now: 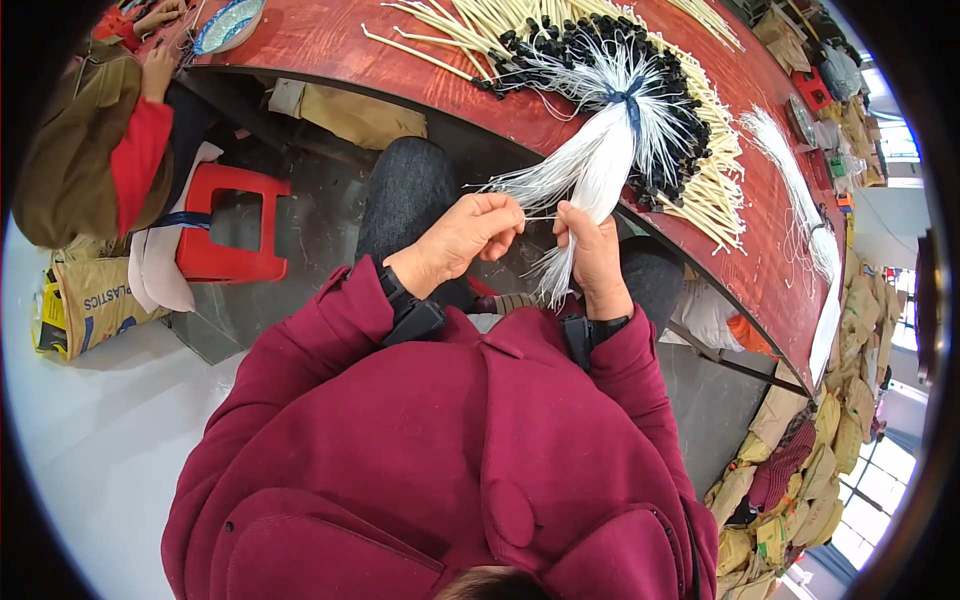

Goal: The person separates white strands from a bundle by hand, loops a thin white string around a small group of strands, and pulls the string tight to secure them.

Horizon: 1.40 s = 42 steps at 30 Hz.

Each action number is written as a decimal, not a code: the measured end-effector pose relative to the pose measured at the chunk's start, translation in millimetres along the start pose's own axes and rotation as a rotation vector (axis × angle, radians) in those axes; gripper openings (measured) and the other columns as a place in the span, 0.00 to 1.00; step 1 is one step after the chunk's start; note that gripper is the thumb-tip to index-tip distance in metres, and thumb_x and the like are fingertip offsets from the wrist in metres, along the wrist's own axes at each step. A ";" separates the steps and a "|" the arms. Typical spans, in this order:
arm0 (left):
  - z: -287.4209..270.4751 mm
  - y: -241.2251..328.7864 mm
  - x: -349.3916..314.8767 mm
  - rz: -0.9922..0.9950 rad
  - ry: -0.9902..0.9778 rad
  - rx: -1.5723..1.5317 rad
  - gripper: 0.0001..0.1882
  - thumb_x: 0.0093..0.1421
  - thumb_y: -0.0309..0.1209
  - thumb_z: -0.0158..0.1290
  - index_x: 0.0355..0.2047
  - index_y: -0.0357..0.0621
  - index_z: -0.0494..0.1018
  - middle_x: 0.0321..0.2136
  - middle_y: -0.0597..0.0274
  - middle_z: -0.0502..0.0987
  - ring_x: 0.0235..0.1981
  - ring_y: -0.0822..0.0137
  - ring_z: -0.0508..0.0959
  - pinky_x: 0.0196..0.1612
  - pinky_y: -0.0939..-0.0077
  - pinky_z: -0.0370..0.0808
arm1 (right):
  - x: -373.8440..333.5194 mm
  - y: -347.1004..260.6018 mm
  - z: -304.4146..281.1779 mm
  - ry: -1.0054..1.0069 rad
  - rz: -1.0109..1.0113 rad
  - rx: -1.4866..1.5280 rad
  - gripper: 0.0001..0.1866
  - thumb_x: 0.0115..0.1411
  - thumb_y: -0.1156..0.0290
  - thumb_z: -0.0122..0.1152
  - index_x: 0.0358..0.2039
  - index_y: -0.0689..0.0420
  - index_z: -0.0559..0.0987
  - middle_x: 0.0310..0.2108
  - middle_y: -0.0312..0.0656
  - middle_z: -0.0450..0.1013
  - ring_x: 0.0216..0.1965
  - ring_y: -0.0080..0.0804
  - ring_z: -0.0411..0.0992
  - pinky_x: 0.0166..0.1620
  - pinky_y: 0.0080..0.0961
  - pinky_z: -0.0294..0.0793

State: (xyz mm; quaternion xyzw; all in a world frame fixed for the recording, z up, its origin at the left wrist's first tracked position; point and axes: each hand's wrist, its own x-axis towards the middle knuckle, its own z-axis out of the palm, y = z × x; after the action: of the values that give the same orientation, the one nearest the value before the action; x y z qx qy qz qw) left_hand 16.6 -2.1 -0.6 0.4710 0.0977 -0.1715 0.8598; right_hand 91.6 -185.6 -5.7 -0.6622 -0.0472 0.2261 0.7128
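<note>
A thick bundle of white strings [607, 160] hangs over the table's near edge toward my lap. A dark blue tie [628, 97] gathers it, and above the tie the strings fan out to black ends [535, 45] of cream-coloured sticks [712, 160]. Lower down, my right hand [597, 250] is closed round the strings, whose loose tips poke out below it. To its left, my left hand [465, 235] is closed in a pinch on thin white string, with a fine strand stretched between the two hands. The exact number of strands in the pinch is too small to tell.
The red table [755, 270] curves ahead of me. A second white string bundle [795, 185] lies on its right side. At the far left stand a bowl [230, 25] and a red stool [232, 225], beside a seated person [100, 140]. Sacks [800, 500] are piled at right.
</note>
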 end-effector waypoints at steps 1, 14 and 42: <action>2.3 -1.1 -1.9 0.026 -0.003 0.059 0.08 0.61 0.32 0.48 0.26 0.44 0.71 0.16 0.73 0.69 0.14 0.81 0.66 0.17 0.89 0.60 | 0.0 -0.1 -0.5 -0.009 0.000 0.014 0.07 0.56 0.69 0.55 0.23 0.57 0.74 0.18 0.33 0.69 0.18 0.18 0.63 0.23 0.14 0.61; -0.9 28.4 -3.1 0.715 0.646 0.833 0.05 0.55 0.27 0.53 0.26 0.39 0.72 0.19 0.67 0.70 0.17 0.76 0.69 0.21 0.81 0.66 | -0.9 -2.5 2.0 -0.078 -0.025 -0.016 0.07 0.57 0.70 0.58 0.29 0.61 0.76 0.23 0.36 0.73 0.22 0.19 0.68 0.27 0.16 0.67; 20.9 28.0 8.4 0.260 0.113 0.510 0.04 0.55 0.25 0.51 0.26 0.39 0.67 0.18 0.67 0.71 0.17 0.79 0.72 0.18 0.86 0.68 | -1.4 5.3 5.4 -0.096 -0.042 -0.026 0.10 0.59 0.70 0.55 0.33 0.64 0.78 0.20 0.33 0.70 0.22 0.17 0.66 0.27 0.14 0.63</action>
State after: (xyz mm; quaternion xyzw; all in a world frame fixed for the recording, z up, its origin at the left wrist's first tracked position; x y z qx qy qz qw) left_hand 35.3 -7.5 29.5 0.6894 0.0381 -0.0522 0.7215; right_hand 87.0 -181.1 -9.8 -0.6586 -0.0979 0.2420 0.7057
